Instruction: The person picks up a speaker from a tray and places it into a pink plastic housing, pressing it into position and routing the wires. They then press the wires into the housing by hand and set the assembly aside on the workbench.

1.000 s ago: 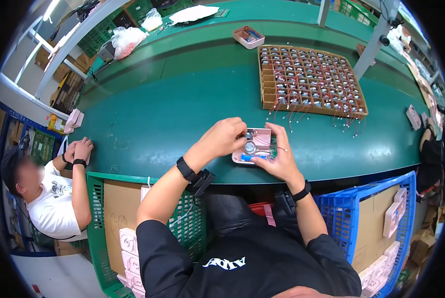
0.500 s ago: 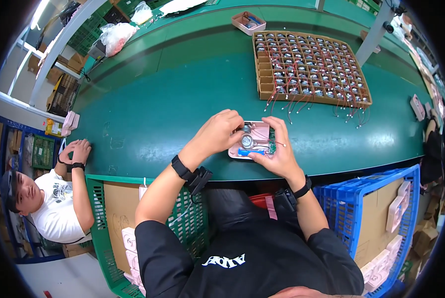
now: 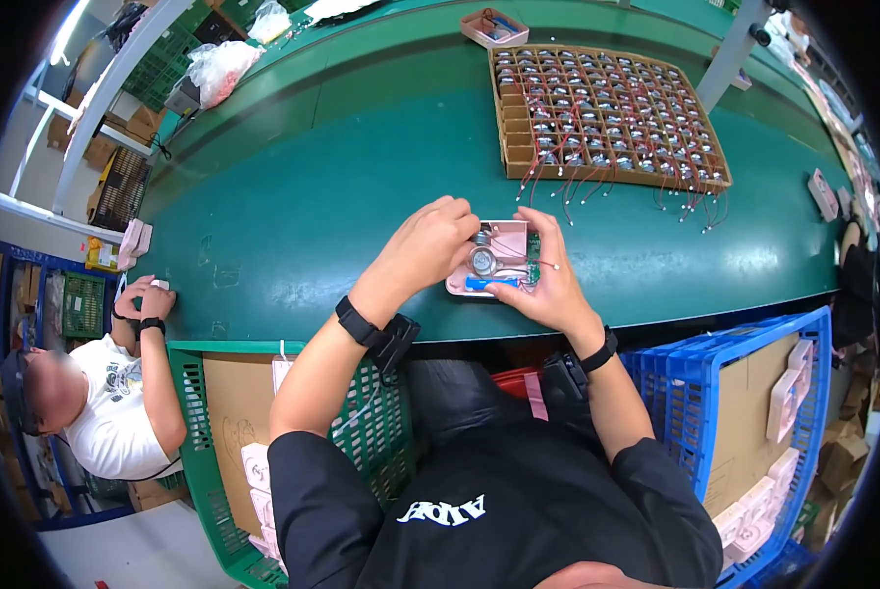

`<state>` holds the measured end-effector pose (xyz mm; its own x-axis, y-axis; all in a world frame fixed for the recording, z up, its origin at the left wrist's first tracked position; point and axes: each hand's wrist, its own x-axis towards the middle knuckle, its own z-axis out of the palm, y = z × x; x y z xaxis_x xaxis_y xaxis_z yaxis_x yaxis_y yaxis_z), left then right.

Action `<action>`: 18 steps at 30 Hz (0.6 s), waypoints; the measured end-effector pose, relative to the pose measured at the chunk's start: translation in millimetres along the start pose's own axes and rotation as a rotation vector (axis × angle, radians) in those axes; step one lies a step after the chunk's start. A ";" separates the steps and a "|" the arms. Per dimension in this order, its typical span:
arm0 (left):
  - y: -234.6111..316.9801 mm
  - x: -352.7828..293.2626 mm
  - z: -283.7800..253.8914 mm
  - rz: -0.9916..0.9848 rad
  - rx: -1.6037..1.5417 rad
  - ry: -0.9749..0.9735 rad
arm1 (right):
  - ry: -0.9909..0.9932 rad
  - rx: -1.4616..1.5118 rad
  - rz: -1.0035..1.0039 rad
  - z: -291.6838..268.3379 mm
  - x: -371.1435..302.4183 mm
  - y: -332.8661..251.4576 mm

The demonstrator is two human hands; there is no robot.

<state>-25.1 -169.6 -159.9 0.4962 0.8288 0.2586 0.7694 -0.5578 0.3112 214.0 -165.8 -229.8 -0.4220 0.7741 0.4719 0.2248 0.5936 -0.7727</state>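
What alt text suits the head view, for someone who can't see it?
A person's right hand holds an open pink case with a blue cylinder inside, the left hand at its left side; beyond, a partitioned cardboard tray lies on a green table.

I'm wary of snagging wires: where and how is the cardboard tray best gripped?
The cardboard tray is probably best gripped by its left and right walls, from both sides: red wires hang over its near edge. A post appears close to the right wall's far end, so favour its near end.
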 end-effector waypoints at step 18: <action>-24.5 -2.8 7.3 -0.001 -0.225 0.015 | -0.059 0.032 0.053 -4.0 0.2 1.5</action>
<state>-42.4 -157.9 -174.8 0.4883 0.8293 0.2717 0.6595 -0.5546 0.5074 217.8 -163.8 -229.2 -0.4615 0.7895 0.4045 0.2207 0.5438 -0.8097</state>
